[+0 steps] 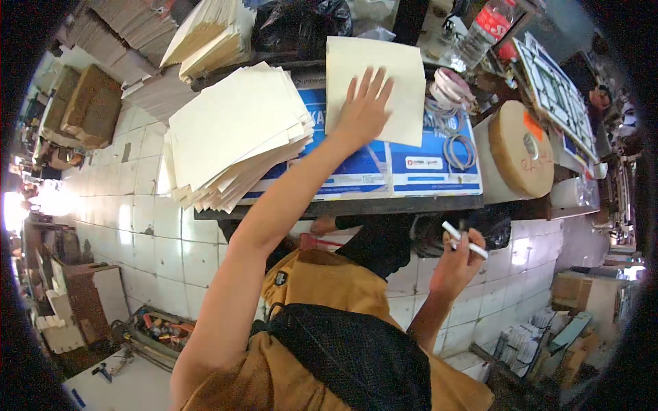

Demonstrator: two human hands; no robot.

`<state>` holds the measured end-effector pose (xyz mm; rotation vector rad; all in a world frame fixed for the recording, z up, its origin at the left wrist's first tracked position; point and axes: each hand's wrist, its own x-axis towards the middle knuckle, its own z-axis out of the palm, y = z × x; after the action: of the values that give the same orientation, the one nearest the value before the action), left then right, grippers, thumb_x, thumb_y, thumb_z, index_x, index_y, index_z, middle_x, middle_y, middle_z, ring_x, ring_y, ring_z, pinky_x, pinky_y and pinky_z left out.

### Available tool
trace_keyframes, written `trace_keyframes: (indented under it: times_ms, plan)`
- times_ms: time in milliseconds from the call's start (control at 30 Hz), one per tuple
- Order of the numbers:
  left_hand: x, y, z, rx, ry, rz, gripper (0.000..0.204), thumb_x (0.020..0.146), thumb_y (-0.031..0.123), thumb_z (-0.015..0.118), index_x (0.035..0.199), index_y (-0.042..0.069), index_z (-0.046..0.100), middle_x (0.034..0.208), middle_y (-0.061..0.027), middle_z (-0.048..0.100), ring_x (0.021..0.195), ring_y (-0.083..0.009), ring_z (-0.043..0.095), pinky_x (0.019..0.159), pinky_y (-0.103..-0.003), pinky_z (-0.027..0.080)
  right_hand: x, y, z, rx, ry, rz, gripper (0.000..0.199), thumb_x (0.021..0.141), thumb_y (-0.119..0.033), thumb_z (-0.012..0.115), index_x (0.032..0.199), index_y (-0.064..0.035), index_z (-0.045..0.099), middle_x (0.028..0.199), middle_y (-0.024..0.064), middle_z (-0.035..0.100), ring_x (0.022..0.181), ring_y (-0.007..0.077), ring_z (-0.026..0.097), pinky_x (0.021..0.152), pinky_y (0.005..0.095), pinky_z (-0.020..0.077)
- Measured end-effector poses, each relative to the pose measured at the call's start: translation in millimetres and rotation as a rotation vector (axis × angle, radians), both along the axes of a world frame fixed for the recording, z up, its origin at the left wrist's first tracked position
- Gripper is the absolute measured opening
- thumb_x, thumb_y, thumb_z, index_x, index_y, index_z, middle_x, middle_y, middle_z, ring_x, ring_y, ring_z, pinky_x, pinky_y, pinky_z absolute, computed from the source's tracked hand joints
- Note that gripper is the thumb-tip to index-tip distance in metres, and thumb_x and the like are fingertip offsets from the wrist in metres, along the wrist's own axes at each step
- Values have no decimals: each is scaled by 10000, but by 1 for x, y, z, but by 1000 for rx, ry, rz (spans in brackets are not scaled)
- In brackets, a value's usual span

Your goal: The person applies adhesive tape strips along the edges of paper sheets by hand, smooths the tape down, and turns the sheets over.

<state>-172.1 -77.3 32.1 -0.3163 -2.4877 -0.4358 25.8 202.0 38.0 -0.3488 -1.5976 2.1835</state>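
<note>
My left hand [365, 113] lies flat with fingers spread on a cream paper sheet [397, 75] at the table's far side. Out over the floor, right of my lap, my right hand [458, 264] closes around a slim white stick [476, 250]. It could be a pen or a small tool; its kind is not plain. To the left of my left forearm rises a fanned, uneven stack of cream paper sheets [236, 127]. Blue printed sheets [432, 175] cover the tabletop under the paper.
Rolls of tape [452, 89] and a loose ring [459, 152] lie right of the sheet. Beyond are a large brown roll [517, 151] and a plastic bottle [490, 27]. More paper [212, 34] and a black plastic bag [301, 27] stand at the back. The dark table edge [343, 207] faces me.
</note>
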Motion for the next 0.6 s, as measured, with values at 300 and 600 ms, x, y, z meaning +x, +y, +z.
trace_keyframes:
  times_ms: [300, 600]
  plan:
    - [146, -4, -30, 629, -144, -16, 712, 958, 279, 676, 1523, -21, 363, 1591, -270, 333, 1500, -447, 286, 1226, -534, 255, -11, -20, -20, 330, -221, 99, 152, 983, -90, 690, 1120, -31, 659, 1057, 30, 596, 963, 109, 560, 862, 257, 467]
    - [257, -33, -40, 554, -229, 193, 719, 876, 107, 751, 1479, -39, 386, 1485, -270, 470, 1393, -450, 439, 1181, -516, 329, -38, -151, -29, 614, 122, 620, 121, 951, -104, 727, 1027, -10, 714, 956, 69, 720, 861, 137, 659, 786, 277, 514]
